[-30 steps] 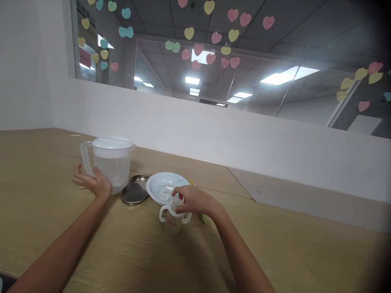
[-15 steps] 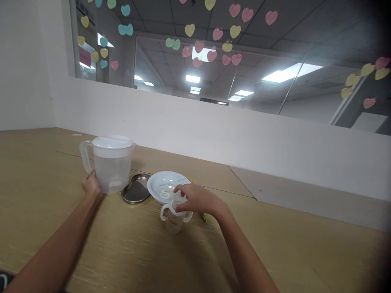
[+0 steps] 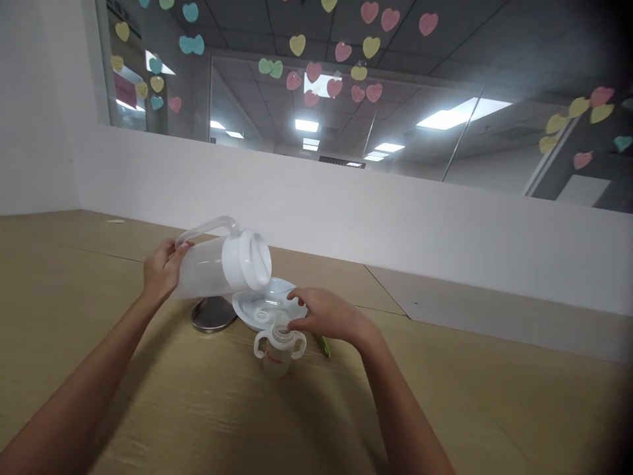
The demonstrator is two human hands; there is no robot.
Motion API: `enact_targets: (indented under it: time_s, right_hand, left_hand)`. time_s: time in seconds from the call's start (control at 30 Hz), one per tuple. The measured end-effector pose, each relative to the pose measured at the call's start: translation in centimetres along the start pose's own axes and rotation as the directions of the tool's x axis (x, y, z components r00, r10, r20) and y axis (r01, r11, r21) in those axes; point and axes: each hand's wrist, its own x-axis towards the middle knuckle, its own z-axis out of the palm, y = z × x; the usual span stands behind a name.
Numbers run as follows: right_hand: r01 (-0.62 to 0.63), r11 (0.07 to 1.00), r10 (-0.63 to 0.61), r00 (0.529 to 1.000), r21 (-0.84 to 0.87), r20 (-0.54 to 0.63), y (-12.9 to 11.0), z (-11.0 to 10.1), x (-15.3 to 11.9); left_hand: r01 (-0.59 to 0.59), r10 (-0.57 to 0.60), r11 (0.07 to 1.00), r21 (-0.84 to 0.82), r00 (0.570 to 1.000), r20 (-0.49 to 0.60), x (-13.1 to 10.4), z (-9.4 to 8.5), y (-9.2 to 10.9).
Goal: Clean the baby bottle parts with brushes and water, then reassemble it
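My left hand [image 3: 163, 269] grips a translucent plastic pitcher [image 3: 204, 267] low near its base and handle. Raised off the table, the pitcher tips to the right, its white lid angled down. A two-handled baby bottle [image 3: 277, 359] stands upright and uncapped on the table, below and right of the pitcher's lid. My right hand [image 3: 326, 316] hovers at the bottle's mouth with thumb and fingers apart; whether the thumb touches the rim I cannot tell. Just behind the bottle is a white dish [image 3: 247, 316] with small clear and white parts in it.
A shiny metal tray [image 3: 213, 316] lies left of the dish, partly under the pitcher. A green item [image 3: 324, 346] sticks out below my right hand. The wooden table [image 3: 173, 409] meets a white wall [image 3: 321, 204] with a window above.
My left hand has lifted the pitcher off the table and tilted it rightward, toward the bottle. My right hand has shifted slightly up from the bottle's mouth.
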Motion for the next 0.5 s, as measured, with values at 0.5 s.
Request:
enact_targets:
  time_s: [0.5]
  right_hand:
    - [-0.350,0.829,0.559,0.505,0.436,-0.657,0.7,6.7,-15.5]
  left_hand:
    - [-0.105,0.101,0.992,0.077,0.994,0.050,1.5,-2.6,4.4]
